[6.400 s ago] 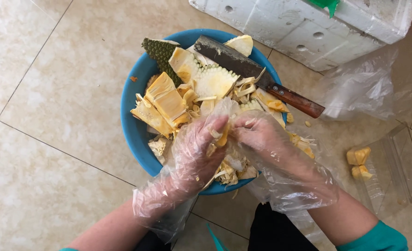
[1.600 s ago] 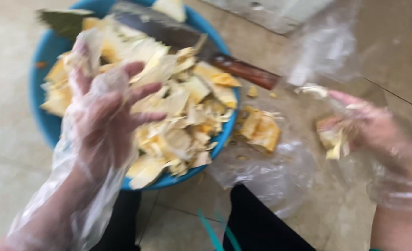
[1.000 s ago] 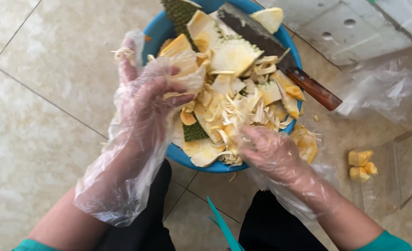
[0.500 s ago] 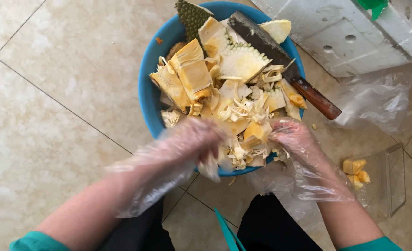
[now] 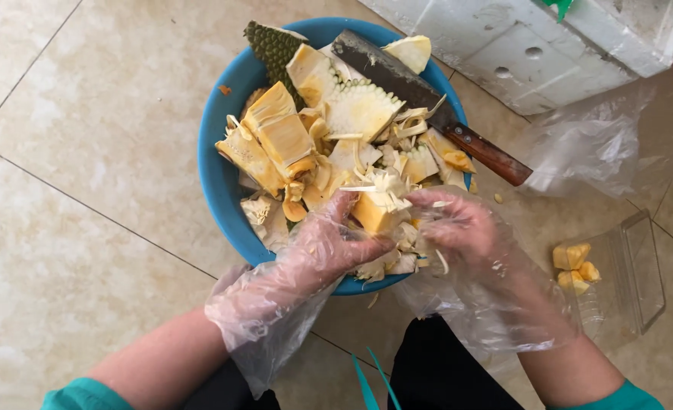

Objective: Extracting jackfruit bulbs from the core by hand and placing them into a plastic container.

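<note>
A blue basin (image 5: 213,176) on the tiled floor is heaped with cut jackfruit: yellow chunks, pale stringy fibres and a spiky green rind piece (image 5: 272,47). Both my hands wear loose clear plastic gloves. My left hand (image 5: 335,243) and my right hand (image 5: 458,225) meet at the basin's near edge, gripping a yellow jackfruit piece (image 5: 376,211) between them. A cleaver (image 5: 420,95) with a dark blade and brown wooden handle rests across the basin's far right rim.
A clear plastic box (image 5: 625,273) at the right holds a few yellow jackfruit pods (image 5: 575,266). A crumpled clear plastic bag (image 5: 587,144) lies beyond it. A white foam box (image 5: 534,38) stands at the top right. My dark-trousered knees are at the bottom.
My right hand came back from the plastic box side to the basin. My left hand dropped from above the pile to the near edge, and both closed on a jackfruit piece.
</note>
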